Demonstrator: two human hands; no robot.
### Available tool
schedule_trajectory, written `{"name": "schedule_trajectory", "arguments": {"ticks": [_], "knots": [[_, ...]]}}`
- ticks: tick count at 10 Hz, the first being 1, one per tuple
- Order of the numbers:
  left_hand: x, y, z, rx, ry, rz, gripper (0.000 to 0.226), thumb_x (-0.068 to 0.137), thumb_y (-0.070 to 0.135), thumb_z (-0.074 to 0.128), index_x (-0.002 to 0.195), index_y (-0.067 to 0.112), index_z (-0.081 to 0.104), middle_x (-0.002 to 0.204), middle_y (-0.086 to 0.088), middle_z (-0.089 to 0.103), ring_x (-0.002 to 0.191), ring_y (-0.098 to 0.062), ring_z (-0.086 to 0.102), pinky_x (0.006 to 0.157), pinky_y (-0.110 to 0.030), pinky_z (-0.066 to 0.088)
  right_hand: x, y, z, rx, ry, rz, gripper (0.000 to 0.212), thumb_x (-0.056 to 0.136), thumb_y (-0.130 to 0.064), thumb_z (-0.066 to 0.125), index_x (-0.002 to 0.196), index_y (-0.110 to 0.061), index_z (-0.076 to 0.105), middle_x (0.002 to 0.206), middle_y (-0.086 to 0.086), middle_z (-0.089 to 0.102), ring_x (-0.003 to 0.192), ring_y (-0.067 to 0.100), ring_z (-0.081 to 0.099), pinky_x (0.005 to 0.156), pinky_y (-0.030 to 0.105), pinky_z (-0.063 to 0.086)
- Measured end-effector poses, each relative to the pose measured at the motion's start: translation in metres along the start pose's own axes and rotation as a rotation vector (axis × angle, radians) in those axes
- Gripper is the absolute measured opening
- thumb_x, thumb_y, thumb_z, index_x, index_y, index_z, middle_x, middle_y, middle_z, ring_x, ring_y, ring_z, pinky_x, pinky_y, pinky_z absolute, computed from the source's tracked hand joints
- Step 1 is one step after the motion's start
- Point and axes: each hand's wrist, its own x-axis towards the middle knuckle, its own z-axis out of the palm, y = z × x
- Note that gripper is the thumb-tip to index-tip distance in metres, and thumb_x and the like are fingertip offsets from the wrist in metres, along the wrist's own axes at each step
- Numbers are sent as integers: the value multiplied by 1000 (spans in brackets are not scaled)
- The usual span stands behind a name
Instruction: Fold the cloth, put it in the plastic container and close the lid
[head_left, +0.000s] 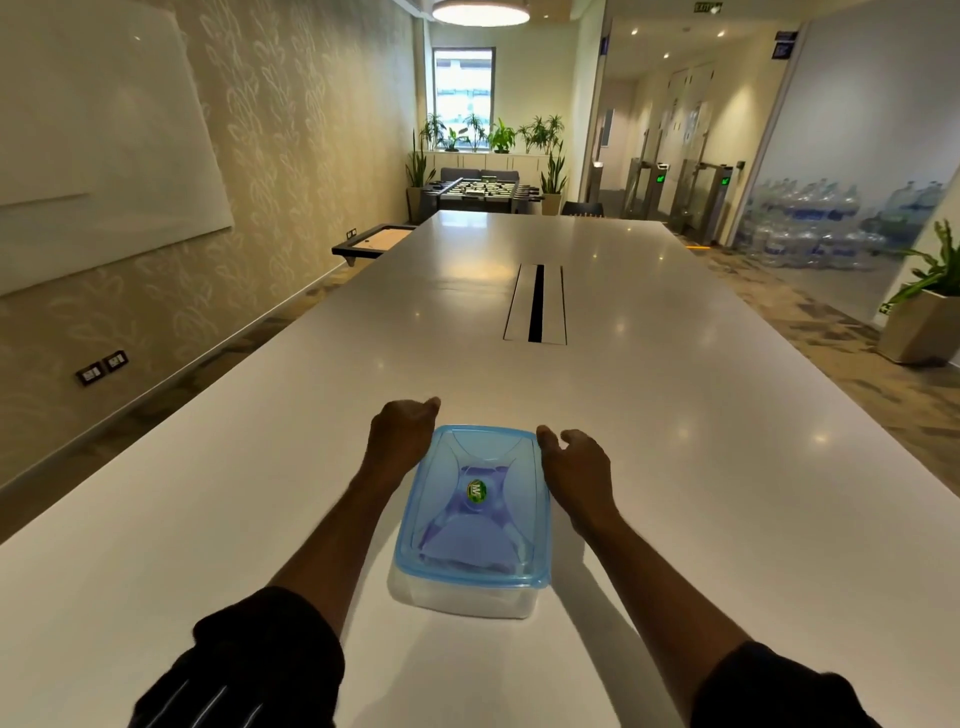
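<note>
A clear plastic container (467, 597) stands on the white table (675, 415) close in front of me, with its blue translucent lid (475, 519) on top. Through the lid a folded bluish-purple cloth (467, 540) shows inside. My left hand (402, 436) sits against the lid's far-left corner, its fingers curled down and nothing in them. At the far-right corner my right hand (574, 467) has its thumb by the lid's rim and its fingers apart. Both forearms run along the container's long sides.
A long cable slot (536, 304) is set into the table's middle, well beyond the container. A whiteboard hangs on the left wall. A planter (919, 322) stands on the floor to the right, and stacked water bottles sit behind it.
</note>
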Motion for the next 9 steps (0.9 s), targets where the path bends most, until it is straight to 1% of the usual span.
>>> {"name": "schedule_trajectory", "arguments": {"ticks": [1,2,3,4,5,6,7,8,9], "knots": [[-15,-5,3,58,-81,8,41,92,28,51,57,8,47,71,-20,59,71,-31,53,57,-31,30,-15,1,-1,-60,-119,34,45,89,-45,47,90,-3,61,94,16,66,88,34,63,79,45,54],[-29,-8,12,147,-95,26,27,89,13,48,62,10,44,78,-19,59,74,-32,52,62,-30,31,-24,2,1,-144,-146,-35,27,91,-20,43,75,-1,54,84,18,62,79,35,58,64,34,44],[-38,-4,12,150,-68,25,28,83,4,44,58,16,40,74,-16,58,73,-34,52,60,-31,30,-28,1,0,-123,-113,-41,25,91,-16,42,72,-6,52,83,18,63,71,29,52,60,30,34],[-42,1,11,155,-44,55,18,82,0,42,71,4,56,90,-26,66,88,-41,60,67,-37,41,-28,2,2,-79,-90,-36,26,92,-16,42,75,-5,58,86,19,67,76,31,58,62,30,36],[-43,-3,15,195,-32,54,29,85,2,41,102,4,64,108,-21,67,105,-37,61,85,-37,47,-29,6,5,-119,-96,-53,26,95,-17,41,83,-6,61,96,19,68,93,34,62,66,30,36],[-42,-4,20,284,-53,25,39,89,10,41,124,17,58,127,-11,63,119,-25,57,94,-29,43,-26,2,4,-145,-136,4,28,97,-25,42,98,-9,64,113,17,66,108,27,60,79,28,42],[-40,9,18,365,-28,32,46,95,23,39,141,21,38,145,-2,46,132,-14,44,102,-21,33,-27,-5,-3,-140,-85,-40,28,96,-33,42,82,-15,57,102,10,68,105,18,62,81,23,42],[-35,11,22,432,-9,137,52,99,34,34,148,24,21,157,2,26,140,-10,33,110,-18,25,-35,-13,-5,-22,177,-289,43,82,-29,43,51,-21,15,45,-8,22,47,12,52,53,24,48],[-34,19,22,574,-30,186,56,95,45,39,147,31,23,157,5,26,141,-11,31,111,-20,27,-33,-21,-23,-10,154,-269,40,91,-23,28,64,-28,0,37,-4,17,37,7,54,41,19,36]]}}
